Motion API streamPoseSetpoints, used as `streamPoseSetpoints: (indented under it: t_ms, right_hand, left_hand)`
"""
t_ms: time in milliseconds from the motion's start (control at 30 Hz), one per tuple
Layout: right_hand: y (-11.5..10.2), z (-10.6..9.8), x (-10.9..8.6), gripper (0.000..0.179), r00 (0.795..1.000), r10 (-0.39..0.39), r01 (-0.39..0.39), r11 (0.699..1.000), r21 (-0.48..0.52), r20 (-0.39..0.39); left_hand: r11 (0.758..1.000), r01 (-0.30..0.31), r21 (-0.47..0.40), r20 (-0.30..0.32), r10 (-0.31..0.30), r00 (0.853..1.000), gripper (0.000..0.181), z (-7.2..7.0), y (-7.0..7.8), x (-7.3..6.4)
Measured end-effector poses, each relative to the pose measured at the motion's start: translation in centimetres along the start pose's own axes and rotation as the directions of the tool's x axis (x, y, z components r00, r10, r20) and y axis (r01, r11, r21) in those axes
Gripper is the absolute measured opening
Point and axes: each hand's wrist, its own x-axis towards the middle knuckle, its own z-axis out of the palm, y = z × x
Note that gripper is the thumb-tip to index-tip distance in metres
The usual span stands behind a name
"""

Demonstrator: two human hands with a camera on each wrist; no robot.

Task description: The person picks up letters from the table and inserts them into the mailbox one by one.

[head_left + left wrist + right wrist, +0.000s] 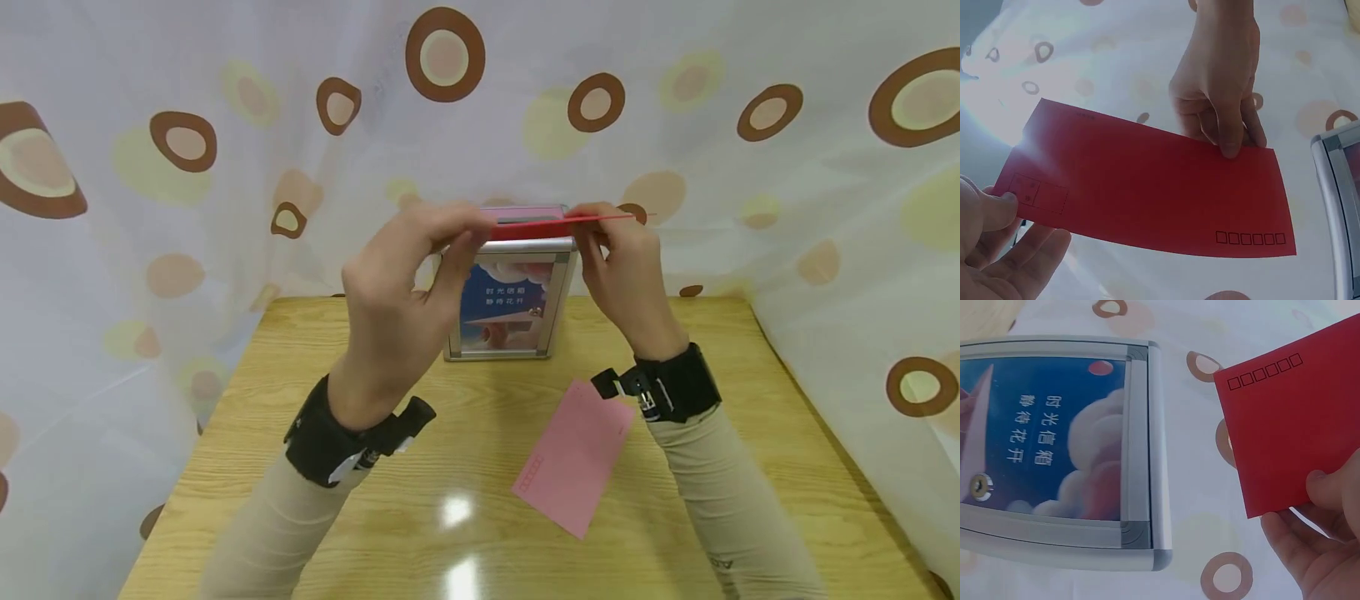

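Note:
A red envelope [534, 227] is held up over the top of a letter box [558, 304], seen nearly edge-on in the head view. My left hand [405, 308] pinches one end between thumb and fingers, beside its printed stamp boxes in the left wrist view. Near the other end, my right hand [621, 271] pinches the same envelope [1147, 181], close to the row of small squares. The letter box has a silver frame, a blue picture front with white characters and a round lock [981, 486]. Whether the envelope touches the box top cannot be told.
A pink envelope [577, 462] lies slanted on the wooden table [435, 433], in front of the box and to the right. A white curtain [495, 150] with brown ring prints hangs behind the table and along both sides.

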Motion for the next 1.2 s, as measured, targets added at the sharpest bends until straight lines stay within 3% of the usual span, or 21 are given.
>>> streamPoseSetpoints:
  t_ms: [133,300,600,733,967,1200]
  right_hand:
    - [0.4,0.1,1.5,0.016,0.999,-0.005,0.006,1.0,-0.021,0.038]
    - [1.3,0.5,2.6,0.015,0.995,0.03,-0.022,0.996,-0.081,0.1]
    - [2.8,2.3,2.3,0.014,0.976,0.124,-0.11,0.99,-0.087,0.181]
    - [2.7,3.2,2.2,0.013,0.97,0.128,-0.12,0.992,-0.051,0.206]
    - [2.2,4.2,2.3,0.012,0.959,0.143,-0.137,0.99,-0.04,0.246]
    - [1.3,3.3,2.2,0.013,0.966,0.105,-0.106,0.994,-0.009,0.238]
  left_hand:
    - [1.0,-0.012,0.0,-0.027,0.012,1.0,0.007,0.5,-0.8,0.7]
    - [1.0,-0.023,-0.011,-0.018,0.022,1.0,0.008,1.2,-1.9,1.0]
    - [0.999,0.047,-0.019,0.02,-0.047,0.999,0.008,2.0,-4.2,-0.5]
    - [0.996,0.089,0.013,0.016,-0.089,0.996,0.008,1.6,-4.5,-1.2]
    - [0.994,0.106,0.041,0.022,-0.107,0.994,0.009,1.3,-4.7,-1.8]
    - [0.992,0.099,0.078,0.044,-0.103,0.994,0.009,1.3,-5.1,-2.2]
